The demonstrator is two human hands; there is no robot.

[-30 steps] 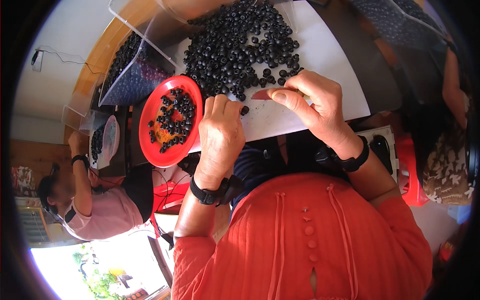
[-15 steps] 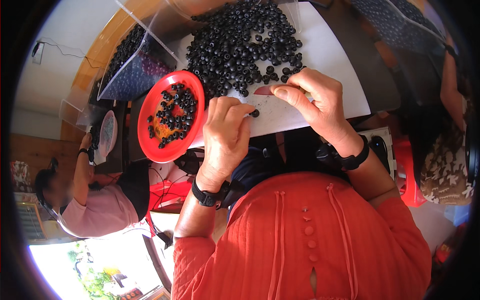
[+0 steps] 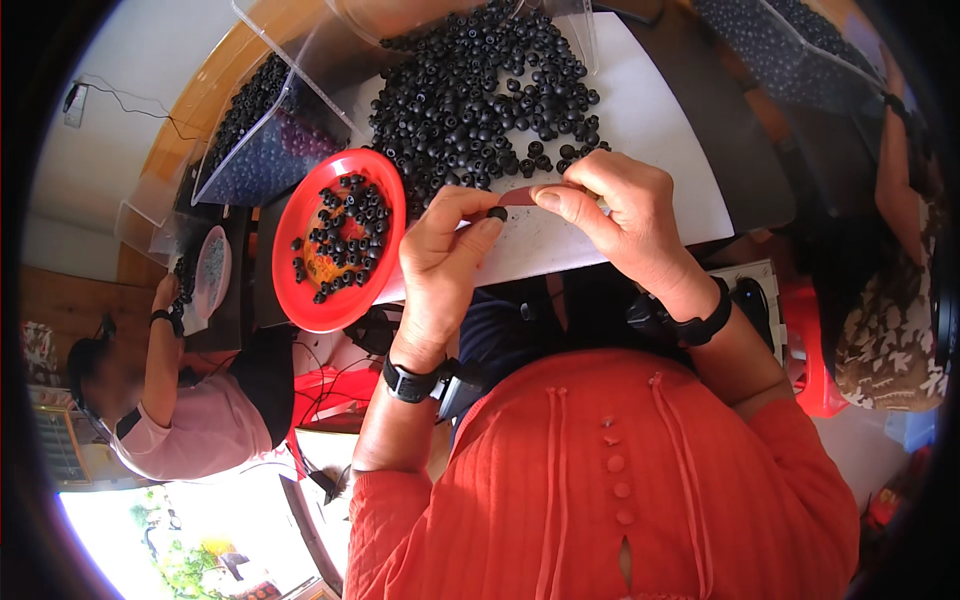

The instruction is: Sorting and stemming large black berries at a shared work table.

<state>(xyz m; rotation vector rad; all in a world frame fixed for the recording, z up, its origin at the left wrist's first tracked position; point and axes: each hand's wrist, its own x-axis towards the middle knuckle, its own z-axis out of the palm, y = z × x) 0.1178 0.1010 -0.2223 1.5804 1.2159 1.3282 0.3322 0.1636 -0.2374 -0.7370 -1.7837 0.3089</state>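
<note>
Between the thumb and fingers of my left hand [image 3: 443, 245] is a small round black bead-like piece [image 3: 497, 213]. My right hand [image 3: 628, 208] pinches a thin reddish-brown strip [image 3: 517, 197], whose free end reaches to the black piece. Whether the strip is a blade or a sheet I cannot tell. Beyond both hands a big heap of similar black pieces [image 3: 440, 120], several showing hollow openings, covers much of the white board [image 3: 670, 130]. To the left of my left hand stands a red plate [image 3: 290, 280] with a smaller lot of the pieces in it.
A clear plastic bin [image 3: 262, 160] full of dark pieces stands at the far left, another bin [image 3: 790, 50] at the far right. On the left a co-worker [image 3: 195, 420] reaches toward a pale bowl [image 3: 212, 270]. Another person's arm [image 3: 897, 180] shows at right.
My left hand has turned and risen a little, bringing the black piece up to the strip's tip. My right hand has shifted slightly left with the strip in it.
</note>
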